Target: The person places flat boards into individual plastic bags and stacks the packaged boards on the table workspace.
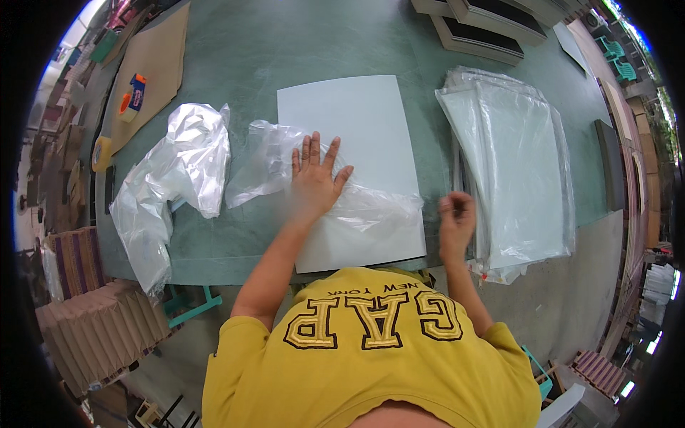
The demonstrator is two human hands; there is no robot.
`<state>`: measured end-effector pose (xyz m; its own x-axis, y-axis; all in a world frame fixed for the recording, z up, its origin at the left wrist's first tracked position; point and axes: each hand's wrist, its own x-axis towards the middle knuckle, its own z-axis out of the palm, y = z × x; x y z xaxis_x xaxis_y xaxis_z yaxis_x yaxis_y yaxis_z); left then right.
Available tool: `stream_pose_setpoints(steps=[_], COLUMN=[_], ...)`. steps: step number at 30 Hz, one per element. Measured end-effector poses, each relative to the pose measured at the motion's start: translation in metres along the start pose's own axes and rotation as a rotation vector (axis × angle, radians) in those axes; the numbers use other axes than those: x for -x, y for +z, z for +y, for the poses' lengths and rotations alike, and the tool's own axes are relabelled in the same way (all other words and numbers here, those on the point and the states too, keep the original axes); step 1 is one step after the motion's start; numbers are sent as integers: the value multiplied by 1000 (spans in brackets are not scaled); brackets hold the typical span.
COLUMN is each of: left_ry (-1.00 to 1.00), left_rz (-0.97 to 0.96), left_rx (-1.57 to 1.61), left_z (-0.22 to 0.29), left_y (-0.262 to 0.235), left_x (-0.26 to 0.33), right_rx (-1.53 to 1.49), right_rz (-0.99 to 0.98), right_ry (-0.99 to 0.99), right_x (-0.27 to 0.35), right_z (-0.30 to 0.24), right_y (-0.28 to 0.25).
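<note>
A white rectangular board [349, 107] lies on the table in front of me. A crumpled clear plastic film [371, 207] runs across its middle and spills past its left edge. My left hand [316, 171] presses flat on the film and board, fingers spread. Just off the board's right edge is my right hand [457, 221], its fingers curled together. What they hold, if anything, I cannot make out. Close beside it on the right sits a stack of clear plastic-wrapped sheets [510, 164].
Loose crumpled plastic [175, 157] lies on the green table [307, 39] at left. Beyond it, a tape dispenser [133, 98] rests on cardboard [153, 78], with a yellow tape roll [101, 153] nearer. Dark-topped boxes [478, 39] stand far right; a dark strip [609, 164] lies at the right edge.
</note>
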<state>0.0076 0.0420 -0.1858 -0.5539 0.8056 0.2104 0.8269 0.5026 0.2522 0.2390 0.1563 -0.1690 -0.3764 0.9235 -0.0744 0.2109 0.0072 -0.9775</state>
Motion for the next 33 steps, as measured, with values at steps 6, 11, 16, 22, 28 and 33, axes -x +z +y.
stream_pose_setpoints(steps=[6, 11, 16, 22, 28, 33], left_ry=[-3, 9, 11, 5, -337, -103], left_rz=[-11, -3, 6, 62, -614, -552], left_rx=[-11, -16, -29, 40, 968, 1281], left_z=[3, 0, -1, -2, 28, 61], left_y=[-2, -3, -6, -6, -110, -119], left_x=[1, 7, 11, 11, -1, 2], right_rx=[-165, 387, 445, -196, -373, -718], right_rz=[-434, -102, -272, -474, -599, -643], right_ry=[434, -143, -357, 220, 263, 449], right_x=[26, 21, 10, 2, -10, -1], right_z=[-47, -50, -58, -64, -81, -102], right_y=[-4, 20, 17, 14, 15, 46])
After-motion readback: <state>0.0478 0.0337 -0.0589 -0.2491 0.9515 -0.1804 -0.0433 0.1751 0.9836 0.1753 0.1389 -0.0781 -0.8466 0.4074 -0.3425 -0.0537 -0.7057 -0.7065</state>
